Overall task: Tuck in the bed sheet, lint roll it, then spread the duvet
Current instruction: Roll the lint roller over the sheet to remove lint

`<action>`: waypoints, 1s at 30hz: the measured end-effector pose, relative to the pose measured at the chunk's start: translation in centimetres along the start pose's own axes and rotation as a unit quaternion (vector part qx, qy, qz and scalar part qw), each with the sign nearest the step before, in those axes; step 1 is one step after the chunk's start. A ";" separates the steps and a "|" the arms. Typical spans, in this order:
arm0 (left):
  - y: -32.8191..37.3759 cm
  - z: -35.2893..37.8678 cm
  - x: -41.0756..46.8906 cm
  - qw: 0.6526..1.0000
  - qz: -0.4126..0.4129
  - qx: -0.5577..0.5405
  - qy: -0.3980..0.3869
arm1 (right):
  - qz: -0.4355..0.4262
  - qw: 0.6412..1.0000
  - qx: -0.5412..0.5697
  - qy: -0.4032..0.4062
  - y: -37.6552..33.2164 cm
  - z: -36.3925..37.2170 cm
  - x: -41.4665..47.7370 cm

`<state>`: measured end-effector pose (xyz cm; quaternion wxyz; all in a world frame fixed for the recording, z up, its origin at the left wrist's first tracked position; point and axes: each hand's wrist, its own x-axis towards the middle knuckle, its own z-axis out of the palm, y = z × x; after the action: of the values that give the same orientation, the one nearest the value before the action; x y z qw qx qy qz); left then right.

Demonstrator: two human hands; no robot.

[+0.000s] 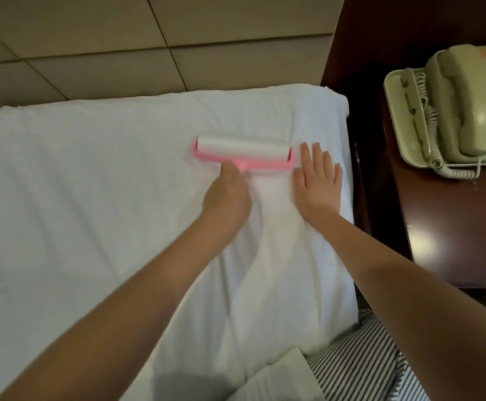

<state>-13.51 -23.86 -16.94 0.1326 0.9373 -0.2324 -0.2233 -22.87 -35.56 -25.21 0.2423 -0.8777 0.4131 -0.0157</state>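
Sheet [91,183], white and creased, covers the bed across the middle of the frame, with long folds running toward the lower centre. The roller [243,149], a white roll in a pink frame, lies crosswise on the sheet just above centre, near the bed's right edge. The left hand [227,195], somewhat blurred, grips its pink handle from below with fingers curled round it. The right hand [317,180] lies flat on the sheet, palm down, fingers straight and spread, just right of the roller's end. A padded headboard [120,44] fills the upper left. At the right stands a dark wooden bench [453,227] carrying a pale green phone [461,111] with a coiled cord. Striped cloth [366,366] shows at the lower right.
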 end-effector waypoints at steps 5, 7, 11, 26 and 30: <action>-0.1 -0.5 0.6 0.999 -0.010 0.030 -0.024 | 0.004 1.000 0.016 0.014 0.3 0.2 0.0; 2.3 -1.3 3.9 0.999 0.025 0.022 -0.006 | 0.006 1.000 0.023 0.010 0.4 0.2 0.1; 2.7 -1.8 3.3 0.999 0.027 0.028 -0.005 | 0.010 0.998 0.065 0.016 0.5 0.2 0.3; -3.2 -1.9 -1.1 0.987 0.162 0.011 -0.020 | 0.201 0.962 0.154 0.104 1.3 -2.8 4.0; 0.3 -1.2 2.4 0.990 0.140 0.029 0.014 | 0.153 0.977 0.099 0.112 1.2 -2.9 3.8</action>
<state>-11.13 -25.13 -16.71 0.1385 0.9022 -0.3656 -0.1821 -21.85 -40.20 -23.82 0.2793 -0.7686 0.5635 -0.1173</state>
